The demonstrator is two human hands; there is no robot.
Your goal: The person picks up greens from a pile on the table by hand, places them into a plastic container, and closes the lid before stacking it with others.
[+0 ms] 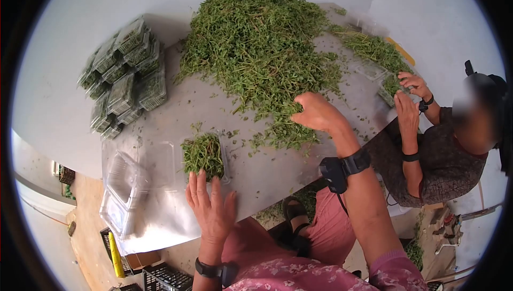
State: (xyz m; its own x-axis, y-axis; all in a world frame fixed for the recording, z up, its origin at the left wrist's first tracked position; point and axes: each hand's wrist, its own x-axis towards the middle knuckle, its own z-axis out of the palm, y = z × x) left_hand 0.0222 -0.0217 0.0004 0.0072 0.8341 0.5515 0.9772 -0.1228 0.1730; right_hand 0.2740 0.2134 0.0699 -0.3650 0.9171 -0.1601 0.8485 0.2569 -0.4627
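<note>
Green leafy stems fill an open clear plastic box (203, 154) near the table's front edge. My left hand (211, 205) has its fingers spread, the tips resting at the near edge of the greens in that box. At the lower edge of the large heap of greens (256, 40), my right hand (316, 112) is bent with thumb and fingertips drawn in at some loose stems. Whether stems are pinched between those fingertips is too small to tell. The box's clear lid (163, 163) lies flat to the left of the greens.
Filled, closed boxes (122, 90) stand stacked at the back left. Empty clear boxes (125, 179) sit at the front left corner. To the right, a co-worker (443, 152) has both hands at another box of greens (389, 88). Black crates (165, 277) are below the table.
</note>
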